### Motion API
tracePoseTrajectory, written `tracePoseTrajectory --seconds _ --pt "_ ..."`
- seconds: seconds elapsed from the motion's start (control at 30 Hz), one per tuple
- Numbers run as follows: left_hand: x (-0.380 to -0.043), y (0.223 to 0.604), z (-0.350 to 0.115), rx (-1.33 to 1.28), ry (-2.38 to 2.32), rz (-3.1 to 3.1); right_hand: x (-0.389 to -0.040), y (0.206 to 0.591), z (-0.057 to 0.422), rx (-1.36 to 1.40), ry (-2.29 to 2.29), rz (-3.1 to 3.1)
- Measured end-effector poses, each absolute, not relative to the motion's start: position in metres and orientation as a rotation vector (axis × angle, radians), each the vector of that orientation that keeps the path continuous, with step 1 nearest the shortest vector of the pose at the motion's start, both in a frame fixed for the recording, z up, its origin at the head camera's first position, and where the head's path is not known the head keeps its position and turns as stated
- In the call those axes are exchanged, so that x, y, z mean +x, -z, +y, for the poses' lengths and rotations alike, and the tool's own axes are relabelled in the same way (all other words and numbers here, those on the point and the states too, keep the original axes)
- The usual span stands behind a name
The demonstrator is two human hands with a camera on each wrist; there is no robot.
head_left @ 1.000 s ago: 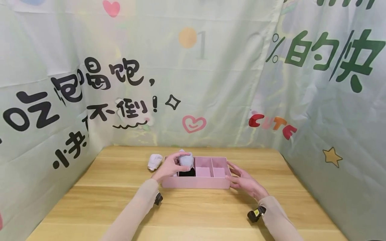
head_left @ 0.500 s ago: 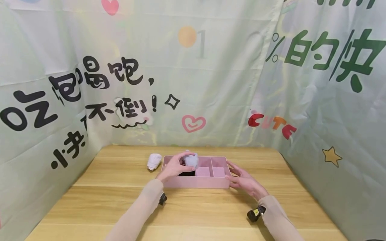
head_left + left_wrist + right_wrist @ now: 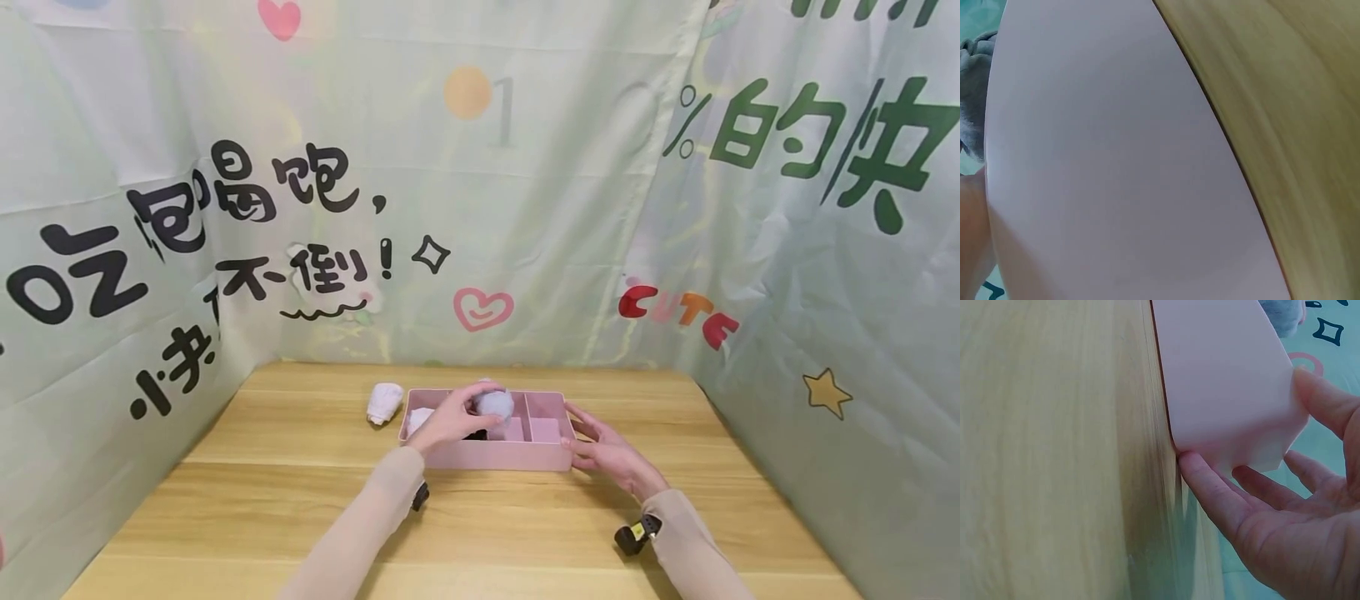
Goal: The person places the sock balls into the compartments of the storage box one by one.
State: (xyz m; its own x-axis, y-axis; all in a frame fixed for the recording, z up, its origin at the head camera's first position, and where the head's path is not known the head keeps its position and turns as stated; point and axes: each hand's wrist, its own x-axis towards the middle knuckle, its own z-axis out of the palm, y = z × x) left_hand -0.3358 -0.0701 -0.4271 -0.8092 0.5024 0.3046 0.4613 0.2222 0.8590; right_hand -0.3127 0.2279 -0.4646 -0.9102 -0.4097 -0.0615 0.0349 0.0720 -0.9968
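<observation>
Rested the right hand [image 3: 611,454], spread and with fingers nearly straight, against the right end of the pink box [image 3: 517,456] on the tabletop [image 3: 525,533], apparently for steadying. With the left hand [image 3: 452,418], pinched a grey bundle [image 3: 498,407] between thumb and fingers, over the third compartment [image 3: 514,430] from the left; could not tell whether already touching the bottom. Counted as done the black item [image 3: 477,435], partly covered by the left hand, and the white bundle [image 3: 417,419] at the left end inside. Judged the filling about half finished, lacking probably the lowering and release here. Saw no content in the rightmost compartment [image 3: 545,428]. Farther, just beyond the box's left end, found a loose white bundle [image 3: 385,402], untouched, likely left for last. Behind everything, noticed a printed curtain [image 3: 555,233].
</observation>
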Motion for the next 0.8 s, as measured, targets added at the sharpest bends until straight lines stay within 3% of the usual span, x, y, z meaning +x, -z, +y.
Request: tracePoseTrajectory --seconds 0.8 --pt "-0.35 0.444 -0.057 0.858 -1.555 2.594 -0.315 0.466 0.227 -0.364 1.905 2.037"
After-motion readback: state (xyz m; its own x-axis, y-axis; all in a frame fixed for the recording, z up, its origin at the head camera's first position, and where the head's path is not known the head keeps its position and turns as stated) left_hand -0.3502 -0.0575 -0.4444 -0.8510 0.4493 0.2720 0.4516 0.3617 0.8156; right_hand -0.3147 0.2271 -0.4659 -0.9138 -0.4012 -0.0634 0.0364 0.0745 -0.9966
